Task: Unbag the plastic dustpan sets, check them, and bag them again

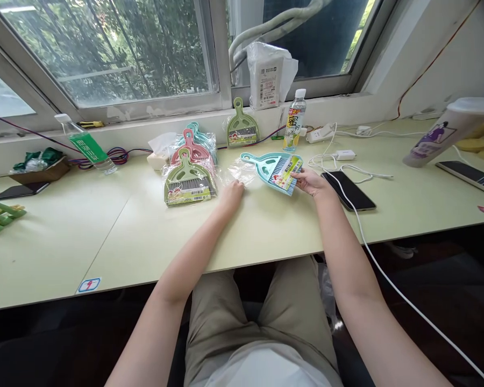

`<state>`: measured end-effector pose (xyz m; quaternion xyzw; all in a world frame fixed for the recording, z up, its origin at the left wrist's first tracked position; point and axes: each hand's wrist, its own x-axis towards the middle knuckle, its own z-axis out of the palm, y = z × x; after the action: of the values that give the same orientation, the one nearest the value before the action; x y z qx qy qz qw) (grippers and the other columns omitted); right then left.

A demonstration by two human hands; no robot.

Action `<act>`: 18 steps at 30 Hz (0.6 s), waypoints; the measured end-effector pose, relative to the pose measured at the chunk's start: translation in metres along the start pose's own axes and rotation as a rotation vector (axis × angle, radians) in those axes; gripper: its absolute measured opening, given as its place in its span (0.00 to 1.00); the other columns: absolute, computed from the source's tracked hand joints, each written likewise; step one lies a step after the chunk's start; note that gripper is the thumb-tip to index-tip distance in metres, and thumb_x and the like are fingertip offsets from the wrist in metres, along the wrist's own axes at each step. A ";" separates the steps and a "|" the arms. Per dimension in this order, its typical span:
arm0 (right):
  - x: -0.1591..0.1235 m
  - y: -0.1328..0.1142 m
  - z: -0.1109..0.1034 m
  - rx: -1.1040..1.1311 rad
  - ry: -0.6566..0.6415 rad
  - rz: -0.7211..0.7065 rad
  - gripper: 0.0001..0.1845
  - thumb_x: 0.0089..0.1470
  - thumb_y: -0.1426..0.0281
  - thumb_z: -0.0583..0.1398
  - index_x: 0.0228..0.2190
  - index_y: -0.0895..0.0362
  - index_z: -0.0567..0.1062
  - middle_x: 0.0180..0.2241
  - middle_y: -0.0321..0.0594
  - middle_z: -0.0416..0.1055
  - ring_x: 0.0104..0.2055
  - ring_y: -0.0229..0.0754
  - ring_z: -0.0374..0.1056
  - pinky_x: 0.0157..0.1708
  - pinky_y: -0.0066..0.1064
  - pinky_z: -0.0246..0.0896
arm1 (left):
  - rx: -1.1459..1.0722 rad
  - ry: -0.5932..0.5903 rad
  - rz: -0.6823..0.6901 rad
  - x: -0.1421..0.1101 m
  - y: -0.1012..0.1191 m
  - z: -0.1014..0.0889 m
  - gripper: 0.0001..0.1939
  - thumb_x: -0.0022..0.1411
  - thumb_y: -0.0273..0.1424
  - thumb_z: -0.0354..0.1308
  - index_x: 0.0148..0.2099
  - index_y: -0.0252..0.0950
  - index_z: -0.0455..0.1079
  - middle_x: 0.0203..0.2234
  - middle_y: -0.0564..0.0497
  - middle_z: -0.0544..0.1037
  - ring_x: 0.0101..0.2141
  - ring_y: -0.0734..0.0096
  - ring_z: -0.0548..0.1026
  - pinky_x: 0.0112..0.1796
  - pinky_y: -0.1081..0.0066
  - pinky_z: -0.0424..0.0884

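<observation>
My right hand (310,181) grips a light-blue dustpan and brush set (272,169) by its brush end, with the thumb on the printed card. The dustpan's handle points left, over the table. My left hand (233,194) is closed on a crumpled clear plastic bag (242,174), which lies between the hand and the blue dustpan. Just left of that hand is a wrapped green dustpan set (189,185). Behind it, a pink dustpan (194,150) and several blue dustpans (199,134) are stacked in plastic.
Another green dustpan set (242,129) leans against the sill near a drink bottle (294,121). A black phone (349,190) and white cable (357,215) are by my right forearm. Farther out are a green-labelled bottle (86,145), tissue pack (266,80) and large cup (438,134).
</observation>
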<state>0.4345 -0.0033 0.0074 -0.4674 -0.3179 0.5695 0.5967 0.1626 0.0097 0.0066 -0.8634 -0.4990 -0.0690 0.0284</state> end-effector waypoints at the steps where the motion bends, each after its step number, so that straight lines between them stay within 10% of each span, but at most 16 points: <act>1: -0.002 -0.001 0.001 -0.010 -0.017 0.015 0.14 0.53 0.89 0.55 0.34 0.62 0.74 0.30 0.42 0.78 0.27 0.36 0.74 0.28 0.25 0.74 | 0.004 -0.004 -0.031 0.002 -0.002 0.000 0.19 0.61 0.14 0.43 0.46 0.28 0.73 0.44 0.38 0.75 0.43 0.60 0.77 0.43 0.66 0.72; 18: -0.005 0.006 0.000 -0.196 -0.203 -0.026 0.21 0.44 0.86 0.65 0.41 0.60 0.76 0.39 0.44 0.78 0.36 0.42 0.76 0.32 0.30 0.75 | -0.154 0.364 -0.266 0.007 -0.016 0.005 0.38 0.59 0.15 0.38 0.72 0.32 0.45 0.70 0.43 0.48 0.66 0.55 0.56 0.60 0.59 0.64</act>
<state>0.4316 -0.0084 0.0024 -0.4596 -0.4367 0.5722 0.5202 0.1528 0.0242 0.0027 -0.7630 -0.5883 -0.2646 0.0428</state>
